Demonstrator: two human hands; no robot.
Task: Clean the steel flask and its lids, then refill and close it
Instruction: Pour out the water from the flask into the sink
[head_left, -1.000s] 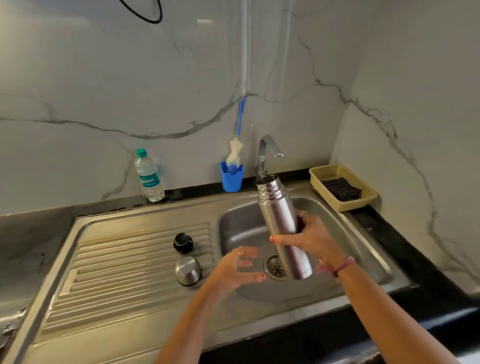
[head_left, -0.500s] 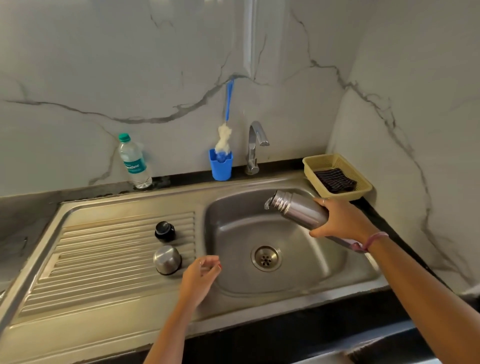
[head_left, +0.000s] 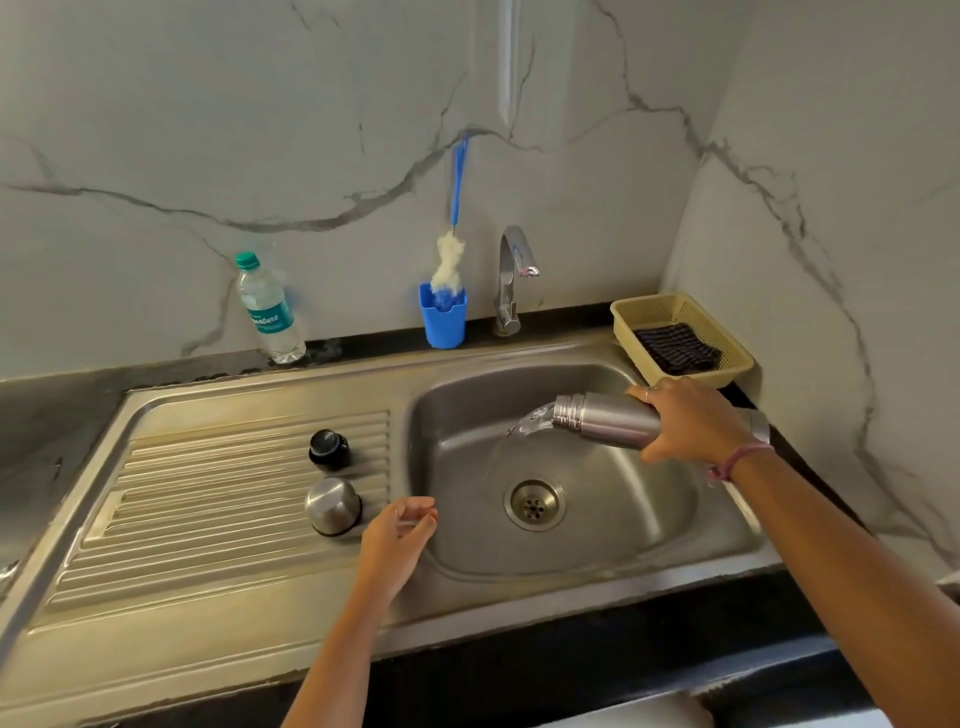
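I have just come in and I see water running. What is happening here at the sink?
A person's right hand holds the open steel flask on its side and pours water into the sink basin. The left hand hovers free near the steel outer lid and the black inner lid on the drainboard.

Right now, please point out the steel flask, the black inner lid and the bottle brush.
steel flask (head_left: 605, 423): head view, on its bare body near the neck.
black inner lid (head_left: 328, 448): head view, on its top.
bottle brush (head_left: 448, 265): head view, on its white bristles.
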